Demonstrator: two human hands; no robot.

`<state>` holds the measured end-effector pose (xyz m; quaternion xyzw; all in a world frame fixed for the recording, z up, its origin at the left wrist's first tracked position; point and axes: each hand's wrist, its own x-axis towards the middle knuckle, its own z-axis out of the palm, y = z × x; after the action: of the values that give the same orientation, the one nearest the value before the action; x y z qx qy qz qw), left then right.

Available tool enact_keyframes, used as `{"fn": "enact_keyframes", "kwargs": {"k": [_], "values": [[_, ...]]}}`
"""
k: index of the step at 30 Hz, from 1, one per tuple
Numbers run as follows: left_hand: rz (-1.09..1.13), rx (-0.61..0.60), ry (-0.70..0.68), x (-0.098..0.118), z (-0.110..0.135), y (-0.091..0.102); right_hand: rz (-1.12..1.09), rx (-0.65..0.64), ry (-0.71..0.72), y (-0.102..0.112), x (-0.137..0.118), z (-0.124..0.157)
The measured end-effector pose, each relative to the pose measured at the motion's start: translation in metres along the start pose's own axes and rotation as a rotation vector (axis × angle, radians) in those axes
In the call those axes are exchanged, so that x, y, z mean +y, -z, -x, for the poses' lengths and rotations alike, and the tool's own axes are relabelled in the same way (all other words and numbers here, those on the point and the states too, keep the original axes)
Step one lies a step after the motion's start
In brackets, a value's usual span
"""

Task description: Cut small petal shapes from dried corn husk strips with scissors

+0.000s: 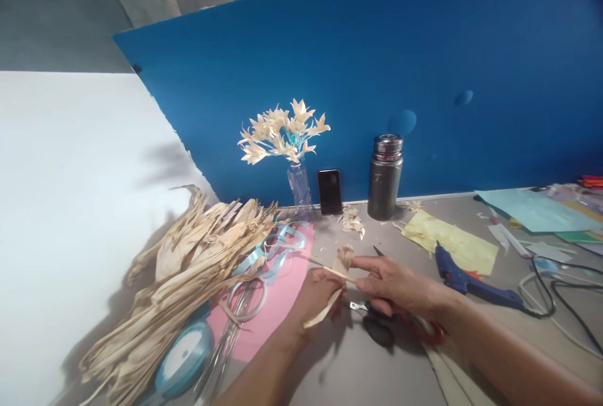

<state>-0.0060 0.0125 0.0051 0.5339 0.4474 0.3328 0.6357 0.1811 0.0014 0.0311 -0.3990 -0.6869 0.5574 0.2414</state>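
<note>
In the middle of the desk my left hand [321,290] is closed on a dried corn husk strip [345,259], whose loose tail hangs below the fingers. A thin pale stem [336,273] crosses the same fingers, its far end pointing left. My right hand [396,283] meets it from the right, index finger against the husk and thumb by the stem's end, fingers bent together. Below my right hand lie dark-handled scissors [378,330], partly hidden. A second, red-handled tool [432,332] shows under the right wrist.
Left are a corn husk bundle [188,268], ribbon roll [185,356], wires [226,349] and pink paper [282,315]. Behind stand a vase [299,189] with husk flowers [282,129], phone [330,192] and flask [385,180]. Right lie a blue glue gun [475,283] and yellow paper [452,239].
</note>
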Motion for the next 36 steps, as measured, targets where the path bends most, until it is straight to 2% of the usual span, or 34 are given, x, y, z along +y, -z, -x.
{"fn": "enact_keyframes", "kwargs": {"k": [3,9,14,17,19,22,24,26,28,31,36], "values": [[-0.051,-0.045,-0.014,0.002,0.003,-0.001,0.285,0.112,0.021,-0.005,-0.001,-0.001],[-0.101,-0.039,0.052,-0.003,-0.004,-0.004,0.661,0.437,0.004,-0.023,-0.002,-0.006],[-0.063,-0.040,0.060,-0.008,-0.009,-0.004,0.871,0.540,-0.088,-0.013,-0.002,-0.008],[-0.037,-0.095,0.069,-0.007,-0.007,-0.002,0.943,0.630,-0.196,0.019,0.001,-0.002],[-0.019,-0.128,0.089,-0.006,-0.006,0.000,0.970,0.726,-0.337,0.055,0.006,0.009],[0.030,-0.140,0.092,-0.007,-0.006,0.001,0.972,0.827,-0.584,0.123,0.017,0.033],[0.082,-0.136,0.056,-0.010,-0.006,0.000,0.969,0.830,-0.687,0.162,0.028,0.046],[0.118,-0.132,0.032,-0.014,-0.007,-0.001,0.959,0.814,-0.761,0.188,0.041,0.052],[0.128,-0.122,0.044,-0.018,-0.008,-0.002,0.951,0.812,-0.801,0.202,0.053,0.049],[0.150,-0.112,0.080,-0.021,-0.009,-0.003,0.928,0.842,-0.797,0.213,0.065,0.037],[0.152,-0.107,0.076,-0.018,-0.011,-0.006,0.814,0.910,-0.671,0.224,0.055,0.021]]}}
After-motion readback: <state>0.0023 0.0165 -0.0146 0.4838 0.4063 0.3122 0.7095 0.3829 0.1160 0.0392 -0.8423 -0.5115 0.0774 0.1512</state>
